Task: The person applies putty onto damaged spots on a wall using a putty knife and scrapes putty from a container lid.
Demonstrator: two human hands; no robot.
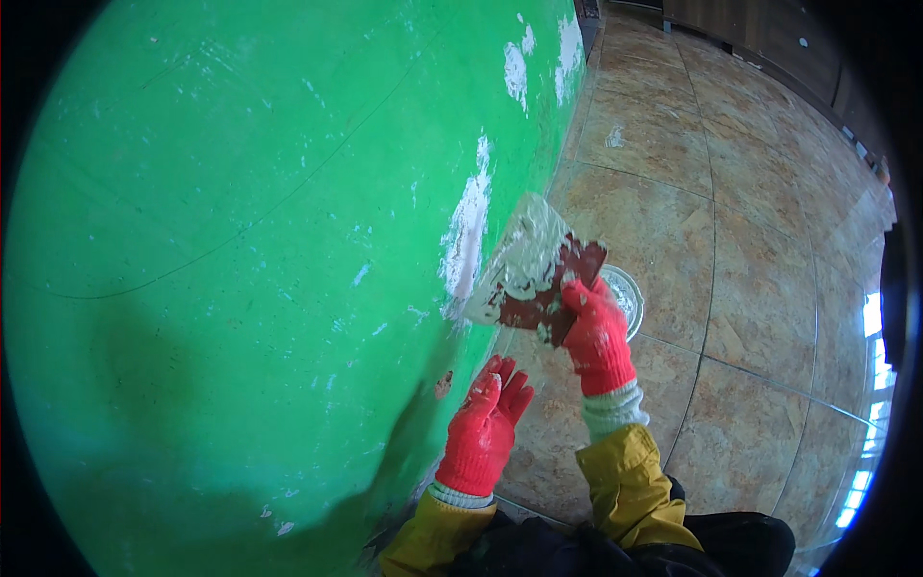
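Observation:
My right hand [596, 337], in a red knitted glove, is closed round the dark red handle side of a wide putty knife [527, 264]. White putty is smeared thickly over its blade, whose edge is close to the green wall [288, 192]; whether it touches, I cannot tell. Just beyond the blade, a long patch of white putty [466, 226] runs along the wall. Lower down, my left hand [483, 423] in a matching glove is held near the wall, fingers stretched out, holding nothing. Both gloves carry white smears.
Partly hidden behind my right hand, a round white container [627, 300] stands on the brown tiled floor [760, 288]. Further white patches [516, 72] mark the wall's far end. Dark brown furniture [760, 34] lines the far right. A small chipped spot [443, 385] shows near my left hand.

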